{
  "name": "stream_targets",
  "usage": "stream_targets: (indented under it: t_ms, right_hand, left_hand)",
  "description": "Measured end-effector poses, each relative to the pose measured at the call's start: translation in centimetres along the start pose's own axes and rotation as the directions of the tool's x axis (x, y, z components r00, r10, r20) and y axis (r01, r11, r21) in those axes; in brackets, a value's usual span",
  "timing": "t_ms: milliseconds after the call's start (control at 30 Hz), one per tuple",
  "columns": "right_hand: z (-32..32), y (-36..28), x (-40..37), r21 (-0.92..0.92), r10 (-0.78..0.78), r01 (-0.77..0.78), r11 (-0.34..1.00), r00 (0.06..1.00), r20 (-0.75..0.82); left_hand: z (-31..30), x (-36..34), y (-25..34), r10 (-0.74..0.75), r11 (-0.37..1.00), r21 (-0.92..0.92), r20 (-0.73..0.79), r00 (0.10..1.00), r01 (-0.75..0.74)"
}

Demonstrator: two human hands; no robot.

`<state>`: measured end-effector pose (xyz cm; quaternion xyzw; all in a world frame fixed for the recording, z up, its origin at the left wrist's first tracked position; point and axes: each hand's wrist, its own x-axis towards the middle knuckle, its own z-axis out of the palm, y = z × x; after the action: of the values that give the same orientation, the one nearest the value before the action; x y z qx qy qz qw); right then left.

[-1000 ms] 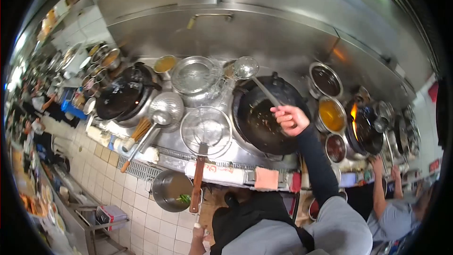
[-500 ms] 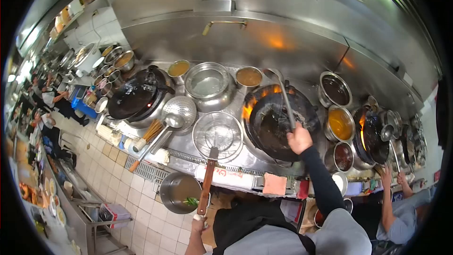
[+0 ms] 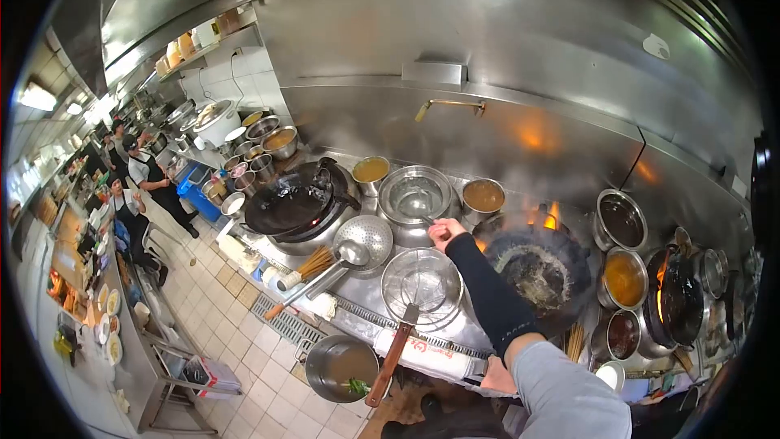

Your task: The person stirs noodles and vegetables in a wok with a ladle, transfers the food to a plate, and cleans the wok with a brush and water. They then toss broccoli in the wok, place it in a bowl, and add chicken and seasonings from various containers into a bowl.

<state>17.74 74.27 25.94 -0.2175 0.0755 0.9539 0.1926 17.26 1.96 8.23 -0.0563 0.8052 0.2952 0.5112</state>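
Note:
My right hand (image 3: 445,232) is closed on the ladle's handle, over the near edge of a steel pot of clear liquid (image 3: 414,195). The ladle's bowl (image 3: 417,202) is in that pot. Below the right forearm, to its right, a dark wok (image 3: 561,309) steams over flames, with pale bubbling liquid inside. A round wire strainer (image 3: 422,284) rests on a steel bowl, its wooden handle (image 3: 390,366) pointing toward me with no hand on it. I do not see my left hand. A pink patch, seemingly a cloth (image 3: 498,376), lies at the counter edge.
Left are a second wok (image 3: 288,199), a perforated skimmer (image 3: 366,237) and a bamboo brush (image 3: 315,262). A pot with greens (image 3: 341,367) stands below the counter edge. Sauce pots (image 3: 625,279) and another flaming wok (image 3: 676,297) are right. People (image 3: 146,171) stand far left.
My right hand has moved the ladle left from the wok into the pot of clear liquid. My left hand has left the strainer handle and the view. The wok steams more. The view has shifted.

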Motion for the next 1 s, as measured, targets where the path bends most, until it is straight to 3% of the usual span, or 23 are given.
stream_targets:
  t_ms: [67, 100, 200, 267, 333, 467, 500, 567, 667, 700, 733, 767, 800, 833, 867, 900, 933, 967, 1000]
  right_hand:
    - [-1.3, 0.8, -2.7, 0.148, -0.013, -0.007, 0.989, 0.991, 0.132]
    - [-2.8, 1.1, -4.2, 0.008, -0.124, 0.125, 0.992, 0.975, 0.183]
    - [-3.3, 2.6, -12.9, 0.058, -0.058, 0.045, 0.997, 0.968, 0.246]
    - [-2.9, 3.1, -19.0, -0.11, -0.122, 0.153, 0.982, 0.962, 0.244]
    - [-1.4, 3.4, -25.5, -0.146, -0.168, 0.195, 0.97, 0.97, 0.178]
    - [0.2, 2.7, -36.2, -0.182, -0.195, 0.201, 0.962, 0.979, 0.054]
    - [0.9, 3.3, -38.1, -0.162, -0.219, 0.215, 0.963, 0.976, -0.01]
    - [0.0, 3.2, -39.9, -0.167, -0.264, 0.243, 0.956, 0.957, -0.118]
    - [-4.6, 3.5, -40.5, -0.32, -0.33, 0.238, 0.917, 0.904, -0.273]
    - [-6.0, 5.3, -40.7, -0.608, -0.534, 0.293, 0.738, 0.804, -0.261]
    - [-7.9, 7.0, -41.0, -0.871, -0.682, 0.192, 0.453, 0.704, -0.199]
    - [-8.6, 8.9, -41.0, -0.984, -0.785, -0.134, 0.116, 0.594, -0.174]
    - [-15.0, 9.9, -39.1, -0.731, -0.837, -0.413, -0.543, 0.335, 0.433]
    - [-13.7, 13.5, -39.7, -0.722, -0.896, -0.547, -0.424, 0.367, 0.249]
    - [-16.8, 15.1, -38.8, -0.679, -0.872, -0.552, -0.484, 0.364, 0.327]
    - [-18.0, 17.5, -38.5, -0.683, -0.837, -0.484, -0.547, 0.331, 0.435]
    - [-17.4, 20.1, -38.6, -0.819, -0.848, -0.297, -0.49, 0.378, 0.371]
    - [-19.4, 21.7, -37.4, -0.837, -0.84, -0.306, -0.454, 0.461, 0.287]
    - [-22.1, 22.5, -34.5, -0.855, -0.794, -0.191, -0.483, 0.506, 0.336]
  left_hand:
    - [0.1, -1.4, 0.9, 0.041, 0.999, 0.032, -0.002, 0.999, -0.041]
    - [0.2, -2.0, 1.4, 0.065, 0.996, 0.053, 0.002, 0.998, -0.065]
    - [0.2, -4.0, 3.2, 0.168, 0.972, 0.16, 0.033, 0.985, -0.171]
    - [0.1, -5.4, 4.8, 0.26, 0.927, 0.262, 0.074, 0.963, -0.27]
    - [-0.1, -7.4, 6.5, 0.368, 0.838, 0.38, 0.138, 0.919, -0.392]
    - [1.7, -11.4, 14.1, 0.542, 0.519, 0.572, 0.354, 0.762, -0.635]
    - [3.1, -12.2, 16.7, 0.531, 0.508, 0.542, 0.416, 0.739, -0.67]
    - [6.0, -12.9, 20.0, 0.556, 0.425, 0.406, 0.588, 0.588, -0.809]
    - [10.9, -9.0, 19.8, 0.269, 0.265, 0.341, 0.872, 0.408, -0.902]
    - [11.8, -8.4, 19.6, 0.224, 0.261, 0.339, 0.889, 0.398, -0.904]
    - [12.5, -7.9, 19.2, 0.178, 0.254, 0.339, 0.904, 0.388, -0.906]
    - [13.0, -7.6, 19.2, 0.13, 0.246, 0.339, 0.917, 0.377, -0.908]
    - [13.1, -7.8, 19.6, 0.119, 0.215, 0.304, 0.935, 0.334, -0.928]
    - [12.9, -8.2, 20.0, 0.1, 0.184, 0.271, 0.951, 0.292, -0.945]
    - [12.8, -8.5, 20.4, 0.079, 0.152, 0.233, 0.966, 0.247, -0.961]
    - [13.3, -8.8, 21.0, 0.081, 0.115, 0.22, 0.97, 0.23, -0.969]
    - [13.9, -9.1, 21.3, 0.075, 0.074, 0.204, 0.975, 0.21, -0.976]
    - [14.3, -9.4, 21.4, 0.054, 0.028, 0.186, 0.981, 0.187, -0.982]
    - [15.4, -9.3, 21.3, 0.077, 0.006, 0.112, 0.991, 0.112, -0.994]
